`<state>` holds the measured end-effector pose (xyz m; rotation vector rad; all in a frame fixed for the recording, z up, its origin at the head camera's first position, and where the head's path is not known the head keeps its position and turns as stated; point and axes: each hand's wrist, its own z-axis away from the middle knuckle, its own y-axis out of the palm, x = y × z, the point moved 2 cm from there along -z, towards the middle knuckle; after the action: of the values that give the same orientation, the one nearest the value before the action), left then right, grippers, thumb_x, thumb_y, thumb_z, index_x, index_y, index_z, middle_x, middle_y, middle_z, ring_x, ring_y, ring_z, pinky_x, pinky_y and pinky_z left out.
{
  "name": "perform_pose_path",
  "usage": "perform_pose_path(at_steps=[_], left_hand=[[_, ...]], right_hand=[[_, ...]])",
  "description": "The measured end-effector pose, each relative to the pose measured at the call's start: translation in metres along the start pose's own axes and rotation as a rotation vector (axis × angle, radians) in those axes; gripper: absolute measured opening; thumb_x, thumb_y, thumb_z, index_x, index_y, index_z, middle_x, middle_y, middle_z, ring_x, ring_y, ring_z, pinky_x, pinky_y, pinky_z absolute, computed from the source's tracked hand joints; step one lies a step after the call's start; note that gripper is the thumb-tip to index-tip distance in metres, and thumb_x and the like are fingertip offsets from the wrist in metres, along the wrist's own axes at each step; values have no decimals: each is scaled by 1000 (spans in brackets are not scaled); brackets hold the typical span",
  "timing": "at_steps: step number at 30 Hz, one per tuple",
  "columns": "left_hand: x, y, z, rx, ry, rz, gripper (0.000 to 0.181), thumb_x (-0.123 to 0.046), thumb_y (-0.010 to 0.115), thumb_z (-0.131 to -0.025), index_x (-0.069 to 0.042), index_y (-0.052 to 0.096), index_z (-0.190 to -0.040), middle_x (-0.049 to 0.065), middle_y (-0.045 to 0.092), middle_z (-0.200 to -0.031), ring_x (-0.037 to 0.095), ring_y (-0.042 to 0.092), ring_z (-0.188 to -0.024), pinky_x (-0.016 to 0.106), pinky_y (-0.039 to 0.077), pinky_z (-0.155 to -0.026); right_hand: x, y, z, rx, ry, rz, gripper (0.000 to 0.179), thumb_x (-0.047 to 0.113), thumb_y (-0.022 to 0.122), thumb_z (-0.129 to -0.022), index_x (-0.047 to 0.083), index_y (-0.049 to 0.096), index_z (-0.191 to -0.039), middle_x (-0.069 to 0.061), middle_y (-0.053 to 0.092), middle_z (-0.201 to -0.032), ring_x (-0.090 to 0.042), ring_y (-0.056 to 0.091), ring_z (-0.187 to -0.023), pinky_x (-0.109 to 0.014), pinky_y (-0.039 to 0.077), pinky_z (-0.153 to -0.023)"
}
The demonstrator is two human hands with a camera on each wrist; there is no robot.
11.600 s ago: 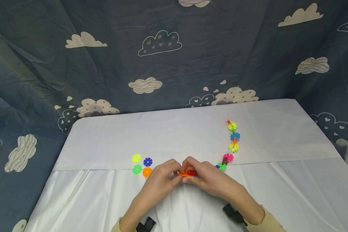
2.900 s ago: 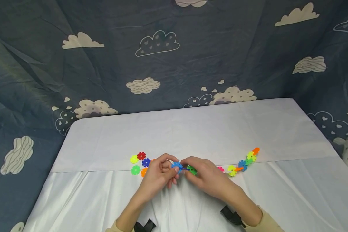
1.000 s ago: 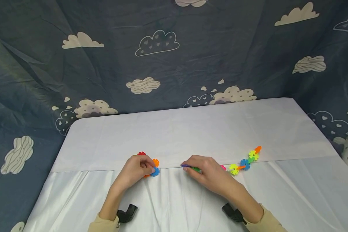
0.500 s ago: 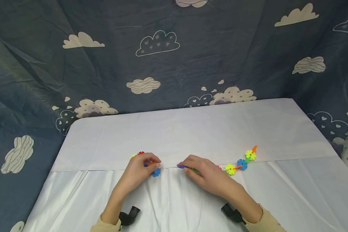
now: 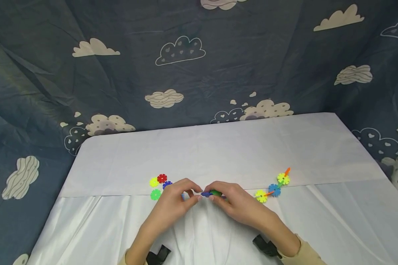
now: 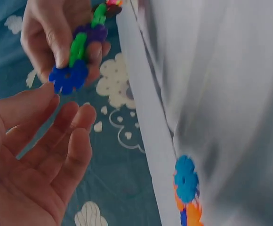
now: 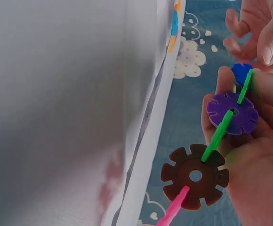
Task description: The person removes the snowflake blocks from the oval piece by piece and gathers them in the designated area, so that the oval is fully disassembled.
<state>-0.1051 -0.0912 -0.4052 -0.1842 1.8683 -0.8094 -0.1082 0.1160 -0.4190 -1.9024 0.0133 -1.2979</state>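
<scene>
My right hand (image 5: 240, 200) pinches one end of a chain of notched, flower-shaped plastic discs. In the left wrist view, its thumb lies by the dark blue end disc (image 6: 68, 77). A purple disc (image 7: 231, 113), green discs seen edge-on and a brown disc (image 7: 195, 176) follow along the chain in the right wrist view. On the table, the chain runs right through a yellow disc (image 5: 261, 196) and a blue disc (image 5: 274, 190). My left hand (image 5: 174, 200) has its fingers apart, holding nothing, with fingertips right at the dark blue disc's edge.
Loose discs lie left of my hands: a red one (image 5: 162, 178), a yellow one (image 5: 154, 182), a green one (image 5: 156, 194) and a dark blue one (image 5: 167, 184). Beside my left hand are a light blue disc (image 6: 187, 179) and an orange one (image 6: 194, 214). White cloth (image 5: 219, 154) covers the table.
A light blue disc that my left hand held near the chain now lies with the loose ones. The left hand has moved back right to the chain's end. Earlier, the chain's far end lay farther back.
</scene>
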Motion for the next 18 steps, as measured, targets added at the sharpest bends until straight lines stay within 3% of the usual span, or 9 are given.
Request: perform_pose_path(at_steps=[8,13,18], left_hand=[[-5,14,1,47,9,-79,12,-12,76,-88,-21,68,-92,-17,60,-87,4,55,-77,24,49,-67],[-6,15,1,23,72,-77,13,-9,76,-86,-20,71,-91,-16,63,-88,3,55,-77,30,52,-68],[-2,12,3,-23,157,-58,21,0,75,-84,-20,68,-83,-14,64,-87,2,56,-75,32,53,-65]], right_hand=[[3,2,0,11,47,-11,20,15,67,-95,27,57,-107,15,64,-99,-4,59,-88,-32,50,-79],[3,0,0,4,72,-31,18,27,68,-95,31,57,-108,20,64,-98,-3,60,-86,-31,50,-77],[0,-2,2,67,112,-32,16,39,62,-97,28,63,-109,17,62,-85,-6,56,-72,-26,48,-67]])
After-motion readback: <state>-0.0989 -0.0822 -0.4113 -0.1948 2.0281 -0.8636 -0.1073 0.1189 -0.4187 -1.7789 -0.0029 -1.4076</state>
